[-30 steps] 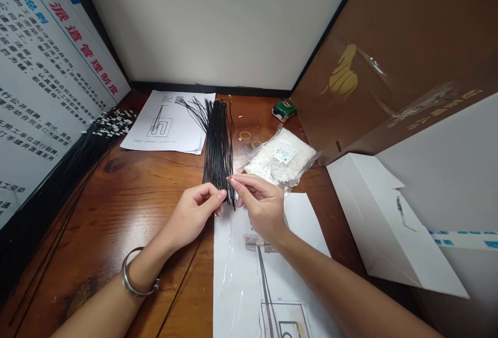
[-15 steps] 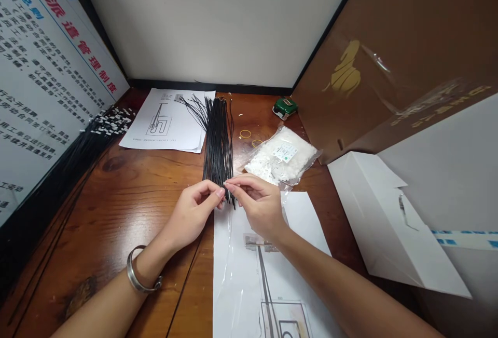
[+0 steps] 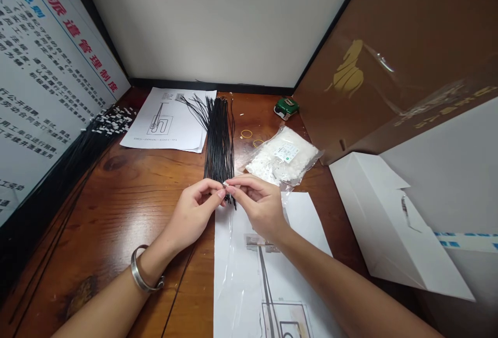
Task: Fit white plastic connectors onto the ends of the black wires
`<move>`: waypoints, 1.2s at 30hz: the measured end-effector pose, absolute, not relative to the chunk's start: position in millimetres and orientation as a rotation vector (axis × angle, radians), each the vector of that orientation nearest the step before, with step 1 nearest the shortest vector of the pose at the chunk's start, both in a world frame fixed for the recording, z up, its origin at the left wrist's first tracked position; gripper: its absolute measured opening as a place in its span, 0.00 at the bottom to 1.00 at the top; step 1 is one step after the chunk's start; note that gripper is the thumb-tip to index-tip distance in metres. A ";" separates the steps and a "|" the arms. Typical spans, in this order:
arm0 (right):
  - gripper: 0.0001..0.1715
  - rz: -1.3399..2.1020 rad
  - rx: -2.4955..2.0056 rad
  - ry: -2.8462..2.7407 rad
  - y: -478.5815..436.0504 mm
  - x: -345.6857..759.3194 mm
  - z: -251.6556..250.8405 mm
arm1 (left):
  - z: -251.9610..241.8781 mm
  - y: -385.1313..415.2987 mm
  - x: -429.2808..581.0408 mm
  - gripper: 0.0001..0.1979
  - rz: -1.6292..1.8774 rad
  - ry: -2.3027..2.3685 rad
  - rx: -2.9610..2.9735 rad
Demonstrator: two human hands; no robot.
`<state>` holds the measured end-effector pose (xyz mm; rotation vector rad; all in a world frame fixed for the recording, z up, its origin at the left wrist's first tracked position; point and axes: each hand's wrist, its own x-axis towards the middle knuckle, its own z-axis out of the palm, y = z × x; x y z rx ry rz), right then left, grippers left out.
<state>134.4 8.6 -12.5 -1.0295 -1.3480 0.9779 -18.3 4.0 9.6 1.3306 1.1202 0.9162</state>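
Observation:
My left hand (image 3: pixel 197 207) is closed in a pinch on a thin black wire, mostly hidden by the fingers. Against its fingertips, my right hand (image 3: pixel 261 204) pinches a small white connector (image 3: pixel 225 184). Whether the wire's end sits inside the connector cannot be made out. Just beyond both hands lies a bundle of black wires (image 3: pixel 219 143), its near ends showing below the fingers. Under the right hand, a printed drawing sheet (image 3: pixel 241 286) in clear plastic lies on the wooden table (image 3: pixel 136 203).
A plastic bag of white connectors (image 3: pixel 282 159) lies beyond my right hand, near yellow rubber bands (image 3: pixel 246 134) and a green tape measure (image 3: pixel 287 108). Printed sheets (image 3: pixel 171 135) lie at the back. White-tipped black wires (image 3: pixel 91 140) pile up left. A white box (image 3: pixel 373 213) stands right.
The white connector shows more clearly between the fingertips now. Both hands stay nearly in place, with a slight shift of the fingers.

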 end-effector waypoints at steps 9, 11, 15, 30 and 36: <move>0.05 1.034 -1.025 -1.309 9.2 134.3 -12.8 | 9.6 4.3 -18.4 0.08 0.919 1.126 1.340; 0.04 1.060 -1.028 -1.295 9.4 134.2 -12.1 | 9.4 4.3 -18.4 0.08 0.915 1.114 1.336; 0.05 1.083 -1.043 -1.283 8.8 134.3 -11.9 | 9.0 4.4 -17.6 0.08 0.909 1.111 1.328; 0.05 1.084 -1.069 -1.283 8.9 133.5 -12.4 | 10.4 2.3 -15.8 0.08 0.930 1.155 1.368; 0.05 1.074 -1.087 -1.301 7.4 134.0 -14.4 | 12.0 0.4 -13.9 0.09 0.936 1.226 1.373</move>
